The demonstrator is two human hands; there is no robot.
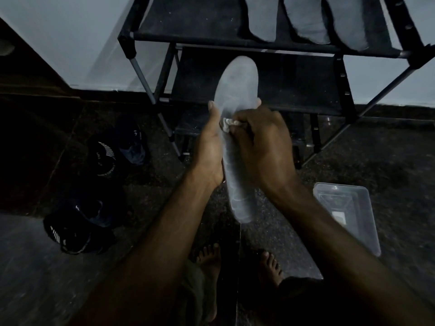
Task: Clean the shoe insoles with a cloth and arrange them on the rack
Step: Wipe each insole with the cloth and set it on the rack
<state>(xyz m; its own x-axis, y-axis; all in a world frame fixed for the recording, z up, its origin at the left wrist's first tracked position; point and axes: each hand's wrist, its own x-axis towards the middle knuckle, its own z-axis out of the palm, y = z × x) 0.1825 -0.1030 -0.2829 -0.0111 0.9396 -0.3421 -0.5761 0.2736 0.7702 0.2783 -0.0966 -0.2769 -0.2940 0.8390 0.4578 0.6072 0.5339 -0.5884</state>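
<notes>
Head view: near the rack (270,42), I am supporting the insole (235,90) in the curled left hand (210,147). The right hand (261,142) is pinching the cloth (226,124) at mid-length; wiping firmly and lengthwise should work best.

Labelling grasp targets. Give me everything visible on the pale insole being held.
The pale grey, translucent-looking shoe insole is a long flat piece with a rounded end pointing up toward the black shoe rack and its other end down toward the floor. It is held in the air, roughly upright and slightly tilted. The left hand grips its left edge, and the right hand presses a small white cloth against its middle. Motion blur hides the surface texture.
</notes>
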